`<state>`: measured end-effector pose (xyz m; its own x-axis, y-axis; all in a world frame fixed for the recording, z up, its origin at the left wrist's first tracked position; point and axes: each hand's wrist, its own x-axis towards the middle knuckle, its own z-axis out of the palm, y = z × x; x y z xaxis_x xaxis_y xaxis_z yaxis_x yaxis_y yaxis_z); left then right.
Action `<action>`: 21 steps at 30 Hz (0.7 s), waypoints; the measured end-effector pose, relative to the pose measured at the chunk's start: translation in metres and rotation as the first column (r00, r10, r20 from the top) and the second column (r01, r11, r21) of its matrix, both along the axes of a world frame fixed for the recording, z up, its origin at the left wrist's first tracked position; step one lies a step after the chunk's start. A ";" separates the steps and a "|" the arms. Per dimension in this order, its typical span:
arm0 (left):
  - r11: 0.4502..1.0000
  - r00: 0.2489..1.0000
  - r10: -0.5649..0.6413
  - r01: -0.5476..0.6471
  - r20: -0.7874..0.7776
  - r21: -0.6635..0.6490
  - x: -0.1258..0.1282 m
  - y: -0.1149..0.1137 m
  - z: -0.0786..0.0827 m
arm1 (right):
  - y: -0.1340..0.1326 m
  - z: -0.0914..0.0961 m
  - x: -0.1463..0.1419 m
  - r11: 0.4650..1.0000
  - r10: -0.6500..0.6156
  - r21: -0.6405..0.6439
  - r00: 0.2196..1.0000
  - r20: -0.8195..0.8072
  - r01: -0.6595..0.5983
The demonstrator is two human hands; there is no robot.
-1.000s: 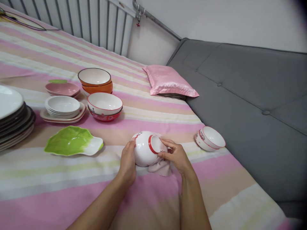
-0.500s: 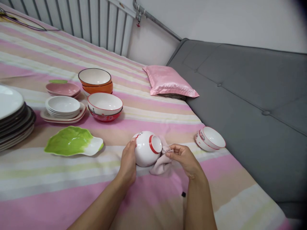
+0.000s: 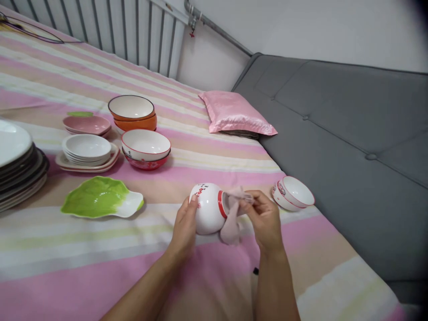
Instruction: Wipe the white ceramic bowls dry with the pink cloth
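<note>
A white bowl (image 3: 207, 214) with red and black markings is tipped on its side, its red-ringed foot facing right. My left hand (image 3: 184, 225) is closed on its rim side, with the thumb on the outer wall. A pale pink cloth (image 3: 230, 225) is pinched in my right hand (image 3: 265, 218) and hangs against the foot of the bowl. The bowl's inside is turned away from me. To the right of my right hand sit small white bowls (image 3: 299, 191) with red rims, nested together. Left of the held bowl lies a green leaf-shaped dish (image 3: 100, 196).
White bowls with red rims (image 3: 147, 145) and orange bowls (image 3: 135, 120) stand stacked behind. Small white dishes (image 3: 87, 146), a pink dish (image 3: 87, 125) and a pile of plates (image 3: 20, 178) are at left. A pink pillow (image 3: 239, 113) lies by the grey headboard (image 3: 334, 120).
The bowl has shifted slightly right and turned so its foot faces more to the right. My right hand has moved a little right, bringing the cloth up across the foot.
</note>
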<state>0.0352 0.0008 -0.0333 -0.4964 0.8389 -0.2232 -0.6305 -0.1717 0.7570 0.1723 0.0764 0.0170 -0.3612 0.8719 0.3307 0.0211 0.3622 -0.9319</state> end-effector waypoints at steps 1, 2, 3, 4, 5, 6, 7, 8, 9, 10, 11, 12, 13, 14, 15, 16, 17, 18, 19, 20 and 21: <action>1.000 1.000 -0.009 0.009 0.001 0.011 0.000 0.000 0.000 | -0.003 0.002 -0.002 0.994 0.068 0.074 0.993 0.095 -0.076; 0.999 1.000 -0.023 0.023 0.005 0.022 0.000 0.001 -0.001 | -0.006 0.004 -0.005 0.978 0.122 0.148 0.976 0.179 -0.150; 0.999 0.999 -0.041 0.040 0.010 0.032 0.000 0.001 0.000 | -0.008 0.005 -0.008 0.954 0.154 0.218 0.958 0.243 -0.208; 0.997 0.998 -0.060 0.060 0.015 0.042 -0.001 0.000 0.000 | -0.009 0.005 -0.011 0.929 0.162 0.278 0.944 0.287 -0.244; 0.996 0.997 -0.077 0.076 0.018 0.053 -0.001 0.000 0.001 | -0.009 0.005 -0.014 0.911 0.152 0.323 0.938 0.312 -0.255; 0.994 0.996 -0.086 0.085 0.015 0.061 -0.001 0.000 0.002 | -0.009 0.005 -0.015 0.902 0.134 0.351 0.937 0.323 -0.250; 0.994 0.996 -0.086 0.086 0.002 0.066 -0.001 -0.001 0.002 | -0.009 0.004 -0.016 0.899 0.116 0.366 0.939 0.325 -0.238; 0.994 0.996 -0.083 0.084 -0.019 0.069 -0.001 -0.001 0.003 | -0.008 0.003 -0.017 0.900 0.103 0.371 0.940 0.324 -0.227; 0.994 0.996 -0.078 0.082 -0.046 0.072 -0.001 -0.002 0.003 | -0.006 0.001 -0.017 0.902 0.095 0.373 0.942 0.321 -0.218; 0.994 0.994 -0.079 0.084 -0.071 0.075 0.000 -0.002 0.004 | -0.005 0.000 -0.016 0.904 0.090 0.373 0.945 0.316 -0.210; 0.993 0.992 -0.083 0.090 -0.091 0.078 0.000 -0.003 0.004 | -0.004 -0.001 -0.016 0.907 0.086 0.369 0.948 0.307 -0.202; 0.992 0.991 -0.091 0.100 -0.103 0.081 0.000 -0.003 0.004 | -0.003 -0.002 -0.015 0.912 0.082 0.362 0.951 0.298 -0.192; 0.990 0.989 -0.102 0.112 -0.105 0.084 0.001 -0.003 0.003 | -0.001 -0.002 -0.014 0.919 0.079 0.351 0.954 0.289 -0.182; 0.989 0.988 -0.112 0.121 -0.103 0.086 0.001 -0.003 0.003 | 0.000 -0.003 -0.014 0.925 0.078 0.337 0.956 0.282 -0.175; 0.988 0.988 -0.120 0.128 -0.100 0.083 0.001 -0.003 0.003 | 0.001 -0.003 -0.013 0.930 0.080 0.324 0.958 0.277 -0.171; 0.988 0.988 -0.123 0.131 -0.099 0.078 0.001 -0.003 0.003 | 0.001 -0.004 -0.013 0.935 0.082 0.311 0.959 0.272 -0.168; 0.989 0.988 -0.122 0.129 -0.100 0.073 0.001 -0.003 0.003 | 0.002 -0.004 -0.013 0.940 0.086 0.297 0.960 0.266 -0.167; 0.990 0.988 -0.118 0.126 -0.101 0.069 0.001 -0.003 0.002 | 0.003 -0.005 -0.013 0.944 0.091 0.284 0.962 0.259 -0.165; 0.990 0.988 -0.113 0.120 -0.101 0.067 0.001 -0.003 0.002 | 0.004 -0.006 -0.013 0.949 0.096 0.270 0.963 0.250 -0.165; 0.991 0.989 -0.112 0.119 -0.101 0.066 0.001 -0.002 0.002 | 0.005 -0.007 -0.013 0.952 0.101 0.257 0.966 0.239 -0.164; 0.991 0.988 -0.112 0.119 -0.102 0.066 0.001 -0.002 0.001 | 0.006 -0.008 -0.013 0.956 0.107 0.244 0.968 0.227 -0.163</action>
<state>0.0367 -0.0014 -0.0318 -0.4115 0.9040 -0.1159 -0.5729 -0.1576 0.8043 0.1593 0.0820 0.0088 -0.5548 0.7045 0.4425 0.1397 0.6032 -0.7852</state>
